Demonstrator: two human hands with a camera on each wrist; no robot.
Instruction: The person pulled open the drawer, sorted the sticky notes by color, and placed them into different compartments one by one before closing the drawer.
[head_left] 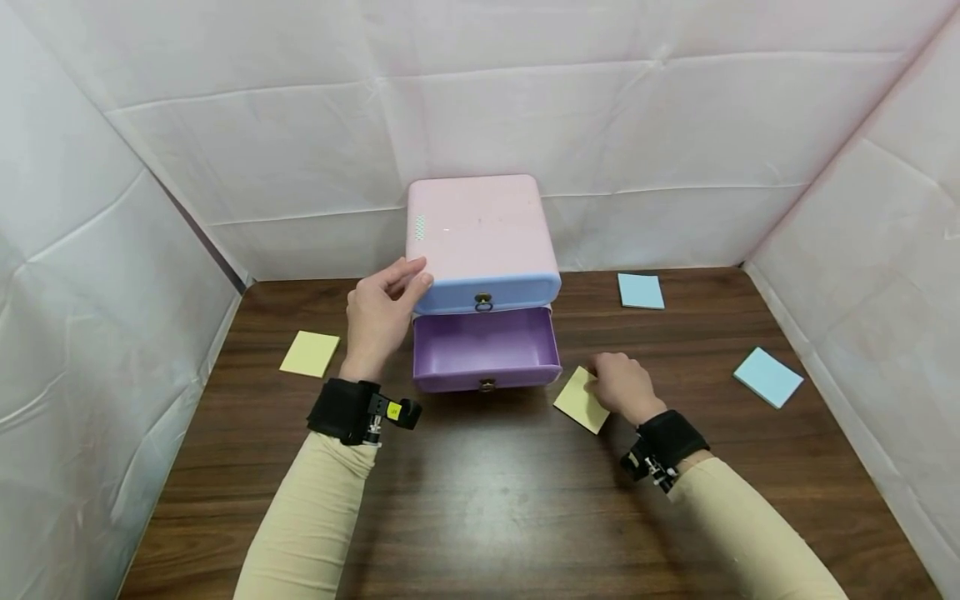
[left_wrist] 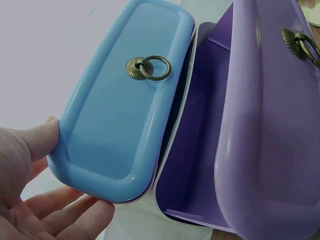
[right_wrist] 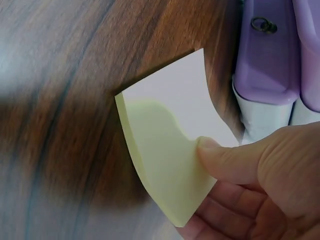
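Observation:
A small pink drawer unit (head_left: 480, 225) stands at the back middle of the wooden table (head_left: 487, 500). Its upper blue drawer (head_left: 487, 293) (left_wrist: 120, 115) is closed. The lower purple drawer (head_left: 486, 346) (left_wrist: 270, 125) (right_wrist: 272, 55) is pulled out and looks empty. My left hand (head_left: 378, 317) (left_wrist: 30, 190) rests against the unit's left side, thumb at the blue drawer's corner, fingers fairly straight. My right hand (head_left: 622, 385) (right_wrist: 250, 170) pinches a yellow sticky-note pad (head_left: 579, 398) (right_wrist: 165, 150) between thumb and fingers, just right of the purple drawer, one edge tilted off the table.
Another yellow pad (head_left: 310, 352) lies on the table to the left. Two blue pads lie to the right, one near the back (head_left: 641, 291) and one by the right wall (head_left: 767, 377). White sheet walls enclose the table on three sides.

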